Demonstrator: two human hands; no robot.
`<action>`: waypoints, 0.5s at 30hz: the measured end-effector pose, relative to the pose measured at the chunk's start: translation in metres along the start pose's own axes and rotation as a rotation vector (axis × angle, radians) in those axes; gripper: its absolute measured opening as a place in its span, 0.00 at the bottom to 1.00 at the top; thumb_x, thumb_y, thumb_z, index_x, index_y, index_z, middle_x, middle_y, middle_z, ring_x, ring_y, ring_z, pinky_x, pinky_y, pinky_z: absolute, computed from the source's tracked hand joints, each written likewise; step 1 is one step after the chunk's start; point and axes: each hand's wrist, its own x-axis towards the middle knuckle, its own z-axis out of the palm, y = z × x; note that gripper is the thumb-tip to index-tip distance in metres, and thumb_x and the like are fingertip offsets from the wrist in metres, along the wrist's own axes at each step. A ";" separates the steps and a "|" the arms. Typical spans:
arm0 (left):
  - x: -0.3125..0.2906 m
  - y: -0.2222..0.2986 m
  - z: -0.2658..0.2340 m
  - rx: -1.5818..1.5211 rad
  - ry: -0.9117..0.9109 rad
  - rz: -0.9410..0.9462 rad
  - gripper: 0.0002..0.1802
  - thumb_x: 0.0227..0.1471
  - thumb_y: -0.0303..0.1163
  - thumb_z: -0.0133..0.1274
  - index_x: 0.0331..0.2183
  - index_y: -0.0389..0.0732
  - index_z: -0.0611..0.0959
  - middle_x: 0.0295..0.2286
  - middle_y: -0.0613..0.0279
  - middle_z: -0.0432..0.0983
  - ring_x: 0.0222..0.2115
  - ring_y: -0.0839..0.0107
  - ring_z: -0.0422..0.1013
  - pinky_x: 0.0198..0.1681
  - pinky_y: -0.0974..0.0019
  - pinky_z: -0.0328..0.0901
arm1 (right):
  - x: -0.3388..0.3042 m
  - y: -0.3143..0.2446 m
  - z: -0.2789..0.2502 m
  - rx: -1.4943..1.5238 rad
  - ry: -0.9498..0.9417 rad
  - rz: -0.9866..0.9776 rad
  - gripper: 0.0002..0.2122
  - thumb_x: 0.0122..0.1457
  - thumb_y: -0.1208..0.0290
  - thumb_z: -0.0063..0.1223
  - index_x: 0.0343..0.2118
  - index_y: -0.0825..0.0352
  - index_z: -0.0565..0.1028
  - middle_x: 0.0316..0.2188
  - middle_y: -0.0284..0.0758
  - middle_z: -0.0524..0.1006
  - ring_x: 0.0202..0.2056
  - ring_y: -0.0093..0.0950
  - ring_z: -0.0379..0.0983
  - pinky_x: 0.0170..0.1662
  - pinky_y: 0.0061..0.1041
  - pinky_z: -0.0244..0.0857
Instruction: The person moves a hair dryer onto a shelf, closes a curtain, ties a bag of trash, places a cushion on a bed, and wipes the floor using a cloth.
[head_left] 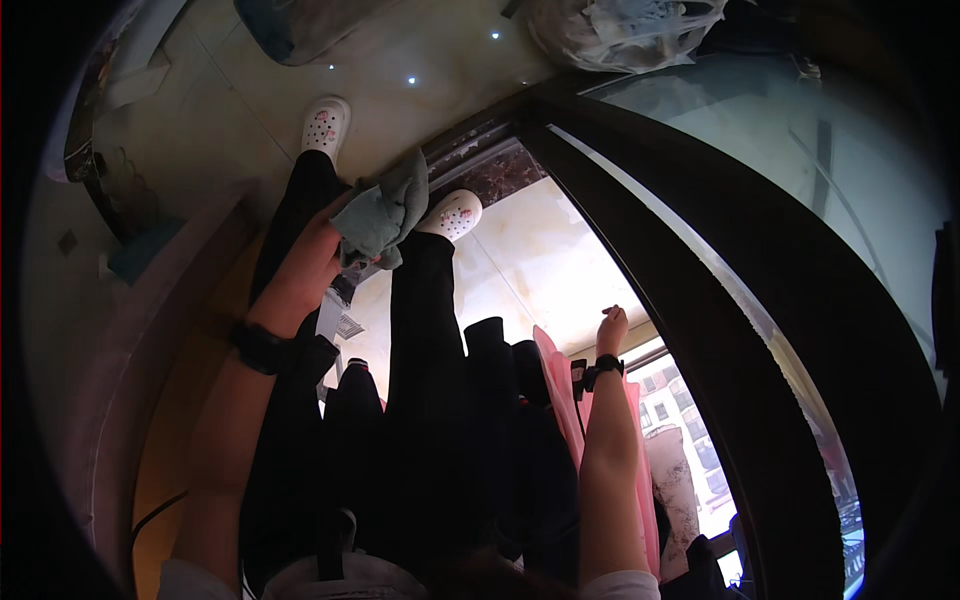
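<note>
A grey-green cloth (385, 220) hangs bunched from my left hand (332, 250), whose fingers are closed around it. It is above the doorway threshold, between my two white clogs, a left one (326, 125) and a right one (453, 214). My right hand (613, 326) is raised at the right, close to the dark door frame (680, 310) but apart from it. Its fingers are curled in, with nothing visible in them. Each wrist wears a black band. Beside my right forearm hangs pink fabric (562, 385).
Glass door panels (790, 130) fill the right side. A clear plastic bag (630, 30) lies at the far end, near a dark bin-like object (265, 25). Several dark garments hang below, and a bright window (690, 430) shows at lower right. Pale tiled floor (220, 110) extends ahead.
</note>
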 end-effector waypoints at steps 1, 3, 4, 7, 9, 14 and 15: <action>-0.026 0.014 -0.012 -0.008 0.110 0.011 0.16 0.46 0.33 0.38 0.39 0.39 0.67 0.31 0.65 0.67 0.31 0.77 0.64 0.32 0.72 0.61 | -0.014 -0.087 -0.008 0.257 -0.090 0.095 0.06 0.49 0.74 0.36 0.27 0.68 0.65 0.17 0.38 0.69 0.20 0.28 0.65 0.24 0.27 0.56; -0.036 0.028 0.000 -0.136 -0.007 0.108 0.16 0.47 0.33 0.38 0.40 0.39 0.66 0.31 0.66 0.67 0.31 0.77 0.64 0.31 0.72 0.61 | -0.002 -0.103 -0.025 0.330 -0.288 0.028 0.25 0.45 0.78 0.42 0.47 0.62 0.50 0.23 0.38 0.71 0.28 0.28 0.68 0.32 0.26 0.62; -0.044 0.032 0.002 -0.176 -0.005 0.151 0.16 0.47 0.33 0.38 0.40 0.39 0.66 0.31 0.66 0.67 0.31 0.77 0.64 0.31 0.72 0.61 | -0.013 -0.106 -0.032 0.128 -0.302 -0.123 0.24 0.43 0.76 0.45 0.46 0.64 0.53 0.23 0.38 0.72 0.27 0.28 0.68 0.33 0.26 0.63; -0.083 0.064 -0.001 -0.282 -0.041 0.224 0.15 0.48 0.35 0.38 0.39 0.41 0.67 0.33 0.66 0.66 0.32 0.76 0.64 0.32 0.70 0.61 | -0.001 -0.170 -0.065 0.093 -0.869 0.517 0.18 0.38 0.73 0.53 0.36 0.70 0.67 0.19 0.38 0.72 0.25 0.29 0.70 0.32 0.27 0.64; -0.108 0.080 -0.014 -0.404 0.098 0.235 0.14 0.48 0.37 0.37 0.38 0.43 0.67 0.34 0.65 0.66 0.31 0.73 0.64 0.32 0.68 0.61 | -0.016 -0.225 -0.089 0.057 -0.686 0.389 0.11 0.37 0.73 0.51 0.28 0.65 0.72 0.16 0.37 0.73 0.24 0.34 0.70 0.29 0.28 0.63; -0.146 0.125 -0.069 -0.527 0.120 0.382 0.17 0.47 0.37 0.39 0.40 0.43 0.65 0.38 0.65 0.63 0.36 0.72 0.62 0.37 0.63 0.60 | -0.032 -0.373 -0.158 0.458 -0.600 -0.387 0.38 0.30 0.79 0.56 0.49 0.63 0.49 0.45 0.47 0.56 0.48 0.41 0.51 0.42 0.32 0.58; -0.160 0.137 -0.081 -0.645 0.169 0.431 0.18 0.47 0.37 0.40 0.41 0.41 0.64 0.39 0.64 0.62 0.38 0.72 0.61 0.37 0.63 0.60 | -0.032 -0.400 -0.175 0.311 -0.611 -0.448 0.44 0.28 0.80 0.57 0.50 0.61 0.43 0.48 0.47 0.51 0.51 0.43 0.44 0.44 0.33 0.56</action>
